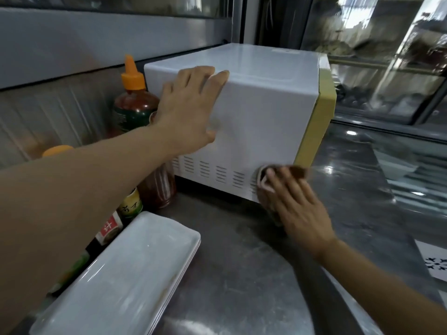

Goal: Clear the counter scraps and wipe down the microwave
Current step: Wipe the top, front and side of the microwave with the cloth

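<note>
We're mid-wipe on the microwave. No scraps visible on the steel tabletop (242, 274) near us, so we judge the clearing part done, though the frame doesn't cover it all.

Our left hand (191, 105) lies flat and open, fingers straight over the top edge of the white box-shaped microwave with a yellow-green front (261, 112), bracing it. Our right hand (292, 204) presses a crumpled brown-and-pink cloth (266, 180) against the lower side panel by the vent slots, near the front corner; motion blur, so we cannot tell whether the grip curls round the cloth or just pushes it.

The microwave sits at the back of the tabletop, beside an orange-capped red sauce bottle (131, 100). Its side looks mostly clean, with one faint smudge mid-panel. Top and front likely still left.
</note>
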Action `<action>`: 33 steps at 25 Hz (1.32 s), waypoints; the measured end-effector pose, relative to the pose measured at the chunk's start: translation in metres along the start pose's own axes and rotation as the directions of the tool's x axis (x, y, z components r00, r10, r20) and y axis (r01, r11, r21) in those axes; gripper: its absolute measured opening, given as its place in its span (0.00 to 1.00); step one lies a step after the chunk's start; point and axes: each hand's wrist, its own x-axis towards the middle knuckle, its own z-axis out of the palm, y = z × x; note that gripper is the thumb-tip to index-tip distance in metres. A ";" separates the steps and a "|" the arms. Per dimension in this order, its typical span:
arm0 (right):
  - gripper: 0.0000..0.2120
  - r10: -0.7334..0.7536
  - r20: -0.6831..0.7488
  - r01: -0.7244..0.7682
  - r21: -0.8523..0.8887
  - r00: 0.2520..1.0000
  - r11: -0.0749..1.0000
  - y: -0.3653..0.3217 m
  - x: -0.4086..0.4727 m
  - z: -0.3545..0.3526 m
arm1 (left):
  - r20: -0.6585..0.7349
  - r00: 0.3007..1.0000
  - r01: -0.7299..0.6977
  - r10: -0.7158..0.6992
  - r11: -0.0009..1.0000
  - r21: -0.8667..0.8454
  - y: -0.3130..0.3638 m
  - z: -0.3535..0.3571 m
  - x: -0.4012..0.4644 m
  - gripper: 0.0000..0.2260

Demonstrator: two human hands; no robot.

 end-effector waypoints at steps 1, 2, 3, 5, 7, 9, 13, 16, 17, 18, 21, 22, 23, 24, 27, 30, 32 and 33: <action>0.29 -0.106 0.062 0.108 -0.034 0.992 0.994 -0.003 -0.002 -0.002 | 0.007 1.000 -0.001 0.001 1.000 0.006 0.000 -0.002 0.000 0.43; 0.28 -0.163 0.097 0.170 -0.070 0.982 0.983 -0.003 -0.001 -0.005 | 0.022 1.000 -0.016 0.016 1.000 0.021 -0.001 -0.006 0.001 0.43; 0.28 -0.170 0.092 0.179 -0.101 0.981 0.979 0.001 0.004 -0.011 | 0.042 0.998 -0.047 0.045 0.998 0.044 -0.003 -0.009 0.001 0.43; 0.28 -0.061 -0.032 0.058 -0.097 0.998 0.994 0.014 0.028 -0.028 | 0.068 0.990 -0.128 0.120 0.985 0.118 -0.014 -0.018 0.002 0.43; 0.28 0.125 -0.166 -0.132 -0.036 0.978 0.991 0.033 0.064 -0.044 | 0.069 0.990 -0.134 0.123 0.971 0.198 -0.031 -0.028 0.005 0.43; 0.26 0.273 -0.254 -0.275 0.028 0.928 0.961 0.039 0.095 -0.049 | 0.101 0.994 -0.073 0.050 0.967 0.243 -0.049 -0.035 0.010 0.42; 0.28 0.123 -0.168 -0.127 -0.018 0.978 0.992 -0.004 0.085 -0.021 | 0.223 0.974 -0.109 0.036 0.938 0.328 -0.063 -0.032 0.013 0.40; 0.26 -0.218 0.029 0.220 -0.079 0.975 0.972 -0.022 0.059 -0.013 | 0.216 0.976 -0.085 0.018 0.949 0.303 -0.064 -0.033 0.013 0.41; 0.26 -0.221 0.029 0.223 -0.062 0.975 0.973 -0.017 0.062 -0.018 | 0.227 0.974 -0.088 0.020 0.951 0.296 -0.066 -0.036 0.014 0.41; 0.26 -0.177 -0.013 0.176 -0.041 0.984 0.983 -0.011 0.071 -0.025 | 0.244 0.970 -0.098 0.026 0.953 0.286 -0.068 -0.039 0.016 0.40; 0.34 0.092 -0.124 -0.089 0.032 0.988 0.996 0.012 0.118 -0.048 | 0.294 0.954 -0.129 0.051 0.959 0.254 -0.075 -0.047 0.022 0.41; 0.36 0.149 -0.164 -0.145 0.040 0.975 0.989 0.016 0.135 -0.052 | 0.307 0.950 -0.140 0.059 0.959 0.247 -0.078 -0.048 0.023 0.41; 0.35 0.179 -0.183 -0.173 0.051 0.967 0.984 0.015 0.148 -0.055 | 0.312 0.947 -0.148 0.069 0.961 0.235 -0.080 -0.048 0.023 0.41; 0.35 0.169 -0.183 -0.163 0.045 0.968 0.986 0.010 0.156 -0.054 | 0.306 0.949 -0.150 0.078 0.964 0.219 -0.082 -0.048 0.023 0.42; 0.30 -0.112 0.030 0.114 -0.051 0.993 0.992 -0.019 0.140 -0.038 | 0.276 0.958 -0.121 0.076 0.982 0.148 -0.083 -0.048 0.021 0.42; 0.25 -0.290 0.211 0.304 -0.035 0.934 0.952 -0.028 0.110 -0.033 | 0.286 0.956 -0.115 0.064 0.980 0.163 -0.081 -0.049 0.021 0.43; 0.24 -0.194 0.046 0.196 -0.049 0.980 0.979 -0.018 0.121 -0.041 | 0.304 0.950 -0.125 0.064 0.975 0.184 -0.082 -0.048 0.021 0.43; 0.26 -0.080 -0.034 0.079 -0.035 0.996 0.996 -0.011 0.135 -0.045 | 0.303 0.951 -0.130 0.067 0.972 0.195 -0.083 -0.047 0.021 0.43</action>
